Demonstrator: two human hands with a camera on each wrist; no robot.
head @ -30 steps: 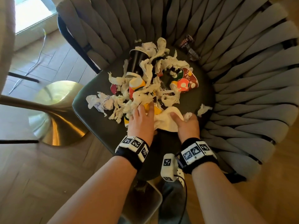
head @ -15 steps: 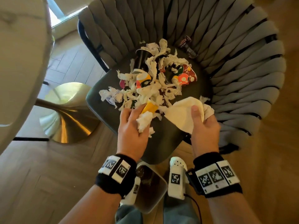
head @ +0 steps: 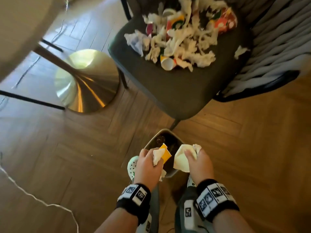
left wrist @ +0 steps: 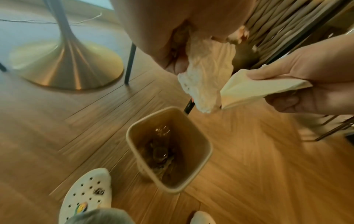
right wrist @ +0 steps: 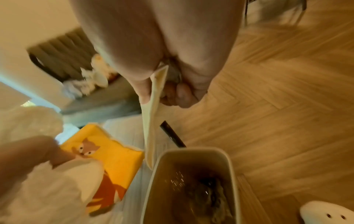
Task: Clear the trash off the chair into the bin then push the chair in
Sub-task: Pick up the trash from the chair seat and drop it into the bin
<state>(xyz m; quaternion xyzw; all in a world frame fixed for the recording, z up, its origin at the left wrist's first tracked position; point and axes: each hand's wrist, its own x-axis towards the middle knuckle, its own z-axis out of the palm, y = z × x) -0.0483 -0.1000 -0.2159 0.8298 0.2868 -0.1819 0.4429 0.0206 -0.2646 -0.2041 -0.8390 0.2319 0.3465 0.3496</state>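
Observation:
A small beige bin (head: 161, 132) stands on the wood floor between my feet, with some trash at its bottom (left wrist: 161, 154). My left hand (head: 154, 157) hovers over its left rim and grips a crumpled white tissue (left wrist: 206, 75) and a flattened yellow cup with a fox print (right wrist: 107, 153). Over the right rim, my right hand (head: 193, 154) grips a folded cream napkin (left wrist: 258, 89) and a bit of tissue. Beyond the bin, the dark chair seat (head: 168, 91) carries a pile of torn tissue and coloured paper cups (head: 181, 41).
A brass table base (head: 87, 81) stands left of the chair, under a pale tabletop (head: 20, 31). A white cord (head: 33, 197) trails over the floor at lower left. My white clogs (head: 132, 165) flank the bin. A black chair leg (head: 174, 124) ends just beyond it.
Both hands picked trash off the chair seat and drew it back and down over the bin. My view has tipped down from the chair to the floor.

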